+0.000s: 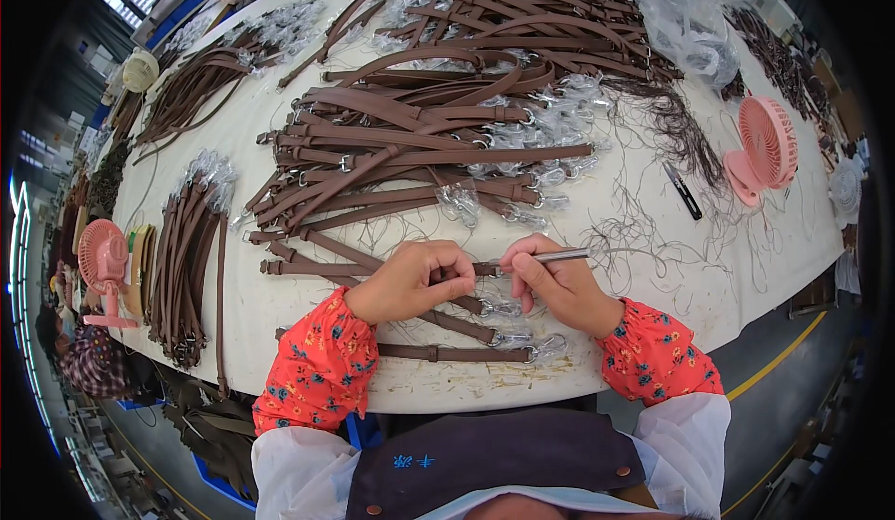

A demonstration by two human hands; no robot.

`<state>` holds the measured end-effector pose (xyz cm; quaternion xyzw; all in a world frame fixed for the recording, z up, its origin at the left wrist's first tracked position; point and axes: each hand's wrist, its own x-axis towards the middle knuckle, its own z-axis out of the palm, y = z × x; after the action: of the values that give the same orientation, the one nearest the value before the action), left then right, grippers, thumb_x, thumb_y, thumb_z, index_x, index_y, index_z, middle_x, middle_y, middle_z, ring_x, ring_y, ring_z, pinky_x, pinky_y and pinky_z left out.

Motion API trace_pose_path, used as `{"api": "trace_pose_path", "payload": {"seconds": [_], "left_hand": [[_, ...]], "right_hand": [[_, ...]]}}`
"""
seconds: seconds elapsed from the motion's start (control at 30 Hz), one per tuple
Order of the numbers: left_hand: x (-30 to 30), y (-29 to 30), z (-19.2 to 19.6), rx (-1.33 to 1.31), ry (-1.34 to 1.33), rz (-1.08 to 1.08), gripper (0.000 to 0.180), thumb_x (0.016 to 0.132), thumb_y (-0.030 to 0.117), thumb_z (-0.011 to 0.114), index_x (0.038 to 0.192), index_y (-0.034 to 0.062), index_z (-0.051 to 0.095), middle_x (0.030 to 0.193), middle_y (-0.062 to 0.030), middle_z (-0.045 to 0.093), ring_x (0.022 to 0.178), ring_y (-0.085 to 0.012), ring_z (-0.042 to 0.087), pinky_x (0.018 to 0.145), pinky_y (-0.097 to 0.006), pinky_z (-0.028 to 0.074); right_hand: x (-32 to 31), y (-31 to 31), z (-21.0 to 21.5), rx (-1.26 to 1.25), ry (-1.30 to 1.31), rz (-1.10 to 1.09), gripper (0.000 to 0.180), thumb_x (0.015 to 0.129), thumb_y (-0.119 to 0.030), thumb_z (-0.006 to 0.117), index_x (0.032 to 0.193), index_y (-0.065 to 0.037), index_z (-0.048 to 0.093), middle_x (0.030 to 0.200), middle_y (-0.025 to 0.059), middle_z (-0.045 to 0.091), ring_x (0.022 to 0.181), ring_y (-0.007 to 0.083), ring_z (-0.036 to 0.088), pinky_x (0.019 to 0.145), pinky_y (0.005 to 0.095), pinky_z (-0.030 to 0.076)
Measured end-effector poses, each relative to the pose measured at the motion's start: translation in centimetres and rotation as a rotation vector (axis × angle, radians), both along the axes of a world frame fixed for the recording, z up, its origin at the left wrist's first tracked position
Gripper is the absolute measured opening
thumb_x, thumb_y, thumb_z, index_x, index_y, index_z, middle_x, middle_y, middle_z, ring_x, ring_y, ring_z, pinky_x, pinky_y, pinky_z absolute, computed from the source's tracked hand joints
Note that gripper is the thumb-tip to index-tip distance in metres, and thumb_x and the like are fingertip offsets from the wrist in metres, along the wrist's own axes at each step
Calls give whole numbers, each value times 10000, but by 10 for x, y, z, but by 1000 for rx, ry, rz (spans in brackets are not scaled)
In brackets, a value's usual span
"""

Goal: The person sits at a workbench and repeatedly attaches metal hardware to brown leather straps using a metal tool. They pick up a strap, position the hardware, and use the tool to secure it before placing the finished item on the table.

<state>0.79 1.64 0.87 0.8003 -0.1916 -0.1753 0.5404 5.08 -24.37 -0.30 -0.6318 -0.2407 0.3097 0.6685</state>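
Gripping a strap (486, 269) and metal tool (565, 255), hands (410, 280) (566, 289) curl closed.

The forearms are covered by red-orange oversleeves (317, 366), printed with small yellow and dark-blue flowers and gathered at the wrists. Above them, loose white sleeves (688, 441) are worn. The torso is covered by a dark apron (522, 455), marked with bright blue lettering (413, 461) and fitted with round copper-coloured studs (624, 472). The left hand (410, 280) and right hand (561, 287) are bare.
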Motion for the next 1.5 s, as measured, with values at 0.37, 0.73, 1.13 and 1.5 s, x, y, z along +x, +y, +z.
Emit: {"api": "trace_pose_path", "payload": {"seconds": [0.37, 0.73, 1.13, 1.5], "left_hand": [[-4, -19, -1, 177, -298, 212, 134, 861, 34, 723, 992, 44, 696, 933, -92, 602, 794, -266, 631, 694, -361, 502], [-3, -24, -7, 327, -485, 183, 95, 884, 39, 664, 966, 62, 622, 939, -98, 610, 873, -314, 623, 739, -388, 514], [-2, -22, -5, 279, -414, 171, 81, 893, 80, 648, 950, 63, 593, 951, -83, 606, 923, -309, 607, 764, -404, 504], [-3, -21, -3, 265, -380, 169, 75, 905, 86, 642, 959, 59, 597, 946, -93, 610, 890, -317, 616, 753, -406, 503]], "right_hand": [[1, -2, 2, 15, -5, -25, 269, 1090, -270, 465, 1106, -25, 574, 744, 17, 596, 577, 67, 567, 527, 216, 455], [0, -2, 5, -17, 6, 19, 275, 1086, -265, 472, 1108, -18, 591, 742, 8, 605, 583, 61, 569, 536, 207, 455], [1, -2, 5, -38, 14, 29, 284, 1087, -277, 470, 1124, -20, 586, 750, 8, 606, 595, 63, 577, 546, 211, 469], [1, -2, 3, -29, 16, 35, 278, 1089, -270, 464, 1130, -21, 581, 752, 10, 602, 599, 65, 577, 549, 211, 469]]}}
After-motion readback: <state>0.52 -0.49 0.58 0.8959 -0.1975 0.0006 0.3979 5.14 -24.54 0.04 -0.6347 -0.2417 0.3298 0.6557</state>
